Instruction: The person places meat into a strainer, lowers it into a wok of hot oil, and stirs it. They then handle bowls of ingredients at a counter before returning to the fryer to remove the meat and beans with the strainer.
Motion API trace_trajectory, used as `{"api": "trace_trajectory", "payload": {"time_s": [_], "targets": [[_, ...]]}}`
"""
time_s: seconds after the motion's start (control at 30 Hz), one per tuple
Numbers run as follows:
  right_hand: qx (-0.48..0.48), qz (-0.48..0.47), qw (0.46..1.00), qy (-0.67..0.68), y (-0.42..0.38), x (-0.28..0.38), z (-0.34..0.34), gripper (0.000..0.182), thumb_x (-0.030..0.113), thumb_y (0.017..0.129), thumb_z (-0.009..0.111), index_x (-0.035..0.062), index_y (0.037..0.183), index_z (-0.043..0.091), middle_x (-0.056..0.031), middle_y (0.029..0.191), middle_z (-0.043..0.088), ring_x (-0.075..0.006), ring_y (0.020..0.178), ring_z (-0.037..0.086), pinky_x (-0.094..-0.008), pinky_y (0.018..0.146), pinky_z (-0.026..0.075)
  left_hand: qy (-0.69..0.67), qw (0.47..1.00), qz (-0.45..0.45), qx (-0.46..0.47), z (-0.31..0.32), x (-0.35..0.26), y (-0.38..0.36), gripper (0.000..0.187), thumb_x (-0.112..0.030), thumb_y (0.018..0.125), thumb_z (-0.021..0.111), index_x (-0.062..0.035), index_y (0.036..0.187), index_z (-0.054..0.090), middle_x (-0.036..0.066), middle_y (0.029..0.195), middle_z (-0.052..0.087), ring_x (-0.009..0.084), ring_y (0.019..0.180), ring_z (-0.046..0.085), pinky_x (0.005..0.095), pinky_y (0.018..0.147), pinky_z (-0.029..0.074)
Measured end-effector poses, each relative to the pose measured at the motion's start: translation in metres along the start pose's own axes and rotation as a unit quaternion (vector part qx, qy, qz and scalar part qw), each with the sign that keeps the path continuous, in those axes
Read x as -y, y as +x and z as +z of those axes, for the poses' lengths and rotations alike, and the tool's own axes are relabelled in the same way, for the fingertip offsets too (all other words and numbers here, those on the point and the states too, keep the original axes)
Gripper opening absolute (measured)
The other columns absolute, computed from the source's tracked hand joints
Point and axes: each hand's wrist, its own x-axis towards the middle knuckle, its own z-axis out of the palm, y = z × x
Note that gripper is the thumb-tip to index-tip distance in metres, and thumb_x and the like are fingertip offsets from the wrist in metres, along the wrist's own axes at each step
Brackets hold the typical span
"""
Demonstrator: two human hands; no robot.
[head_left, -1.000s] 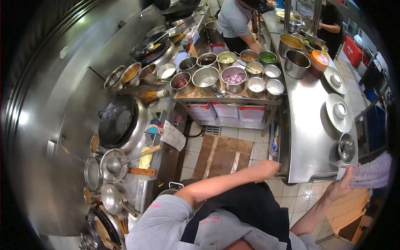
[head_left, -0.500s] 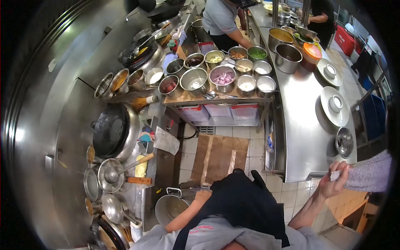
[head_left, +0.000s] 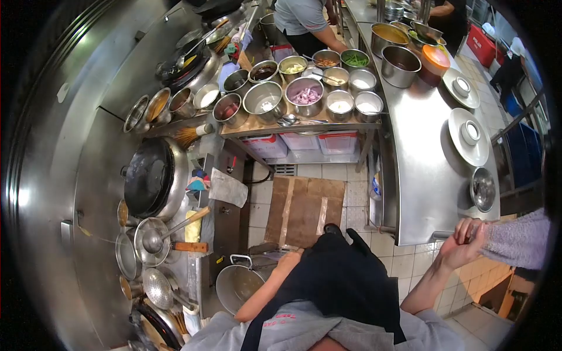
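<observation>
My right hand is closed on the near end of a pale, greyish-lilac towel, which stretches to the right edge of the view. A metal bar at the corner of the steel counter is just left of this hand. My left hand is low by the side of my black apron; its fingers are mostly hidden. Below and left of that hand, a large metal pot with a looped handle stands near the floor.
Steel bowls of ingredients, among them chopped purple onion, crowd a table ahead. On the right counter are plates and a small steel bowl. A wok and ladle are left. Flattened cardboard covers the floor. Another person works beyond.
The view has shifted slightly, so the tables and bowls appear higher and a little left. My right hand has turned a little, still at the towel's end; the other person's arm has moved slightly.
</observation>
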Motion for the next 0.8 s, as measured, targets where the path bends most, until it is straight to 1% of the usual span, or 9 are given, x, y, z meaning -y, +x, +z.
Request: {"api": "trace_trajectory", "payload": {"time_s": [0.1,0.2,0.33,0.4,0.47,0.57,0.63,0.7,0.8], "targets": [[-0.088,0.089,0.991,0.043,-0.019,-0.003,0.011,0.019,0.015,0.094,0.045,0.0041,0.109,0.044,0.0013,0.060,0.036,-0.0047,0.045,0.029,-0.0197,0.041,0.024,-0.045,0.999,0.022,-0.012,-0.003,-0.001,-0.001,0.040,-0.028,0.084,0.049,-0.0031,0.116,0.050,0.029,0.101,0.059,0.0388,0.097,0.059,0.0453,0.083,0.046],[0.013,0.251,0.967,0.046,-0.046,-0.013,0.014,0.025,0.021,0.094,0.047,0.0046,0.112,0.044,0.0004,0.059,0.037,-0.0055,0.043,0.030,-0.0200,0.039,0.027,-0.131,0.986,0.087,-0.054,-0.017,-0.001,-0.017,0.046,-0.028,0.082,0.055,-0.0019,0.119,0.049,0.028,0.096,0.060,0.0371,0.095,0.060,0.0405,0.082,0.047],[0.257,0.444,0.854,0.087,-0.066,-0.010,0.018,0.046,0.032,0.084,0.063,0.0014,0.113,0.045,-0.0092,0.071,0.058,-0.0121,0.050,0.051,-0.0223,0.045,0.041,-0.404,0.914,0.036,0.020,-0.030,0.004,-0.036,0.043,-0.021,0.088,0.053,-0.0049,0.126,0.046,0.018,0.108,0.060,0.0275,0.101,0.059,0.0325,0.086,0.044],[0.406,0.482,0.775,0.035,-0.062,0.000,0.023,0.062,0.031,0.075,0.072,-0.0009,0.120,0.043,-0.0159,0.082,0.062,-0.0206,0.067,0.061,-0.0299,0.063,0.049,-0.612,0.788,-0.008,0.066,-0.059,-0.023,-0.067,0.039,-0.017,0.091,0.048,-0.0065,0.129,0.045,0.012,0.115,0.058,0.0225,0.106,0.056,0.0294,0.089,0.042],[0.438,0.557,0.696,0.119,-0.056,0.030,0.043,0.072,0.029,0.070,0.074,-0.0013,0.127,0.043,-0.0224,0.101,0.062,-0.0315,0.096,0.060,-0.0411,0.089,0.044,-0.600,0.797,0.014,0.064,-0.082,-0.045,-0.099,0.039,-0.014,0.093,0.044,-0.0074,0.132,0.043,0.010,0.129,0.047,0.0199,0.118,0.045,0.0290,0.096,0.036],[0.619,0.519,0.546,0.223,-0.049,0.024,0.041,0.085,0.044,0.067,0.076,0.0011,0.132,0.040,-0.0299,0.112,0.054,-0.0414,0.114,0.048,-0.0497,0.099,0.031,-0.574,0.814,0.071,0.050,-0.100,-0.056,-0.137,0.044,-0.017,0.093,0.045,-0.0067,0.136,0.037,0.010,0.143,0.031,0.0191,0.132,0.026,0.0314,0.105,0.022],[0.617,0.505,0.536,0.276,-0.052,0.016,0.039,0.083,0.042,0.070,0.075,0.0028,0.134,0.039,-0.0304,0.120,0.049,-0.0430,0.121,0.041,-0.0532,0.102,0.024,-0.581,0.802,0.119,0.064,-0.107,-0.057,-0.161,0.054,-0.024,0.090,0.050,-0.0058,0.138,0.034,0.013,0.147,0.021,0.0202,0.138,0.013,0.0346,0.109,0.012],[0.623,0.497,0.521,0.305,-0.054,0.005,0.036,0.080,0.040,0.073,0.072,0.0036,0.135,0.038,-0.0306,0.124,0.047,-0.0446,0.123,0.038,-0.0562,0.103,0.020,-0.616,0.762,0.177,0.094,-0.113,-0.059,-0.182,0.066,-0.035,0.086,0.057,-0.0051,0.139,0.030,0.015,0.150,0.012,0.0220,0.140,0.001,0.0385,0.110,0.001],[0.635,0.518,0.489,0.299,-0.055,-0.014,0.038,0.070,0.038,0.078,0.067,0.0023,0.133,0.041,-0.0269,0.125,0.048,-0.0424,0.122,0.040,-0.0540,0.103,0.021,-0.720,0.613,0.315,0.086,-0.119,-0.066,-0.205,0.086,-0.048,0.076,0.065,-0.0034,0.140,0.028,0.020,0.149,0.011,0.0277,0.140,-0.002,0.0436,0.109,-0.006]]}}
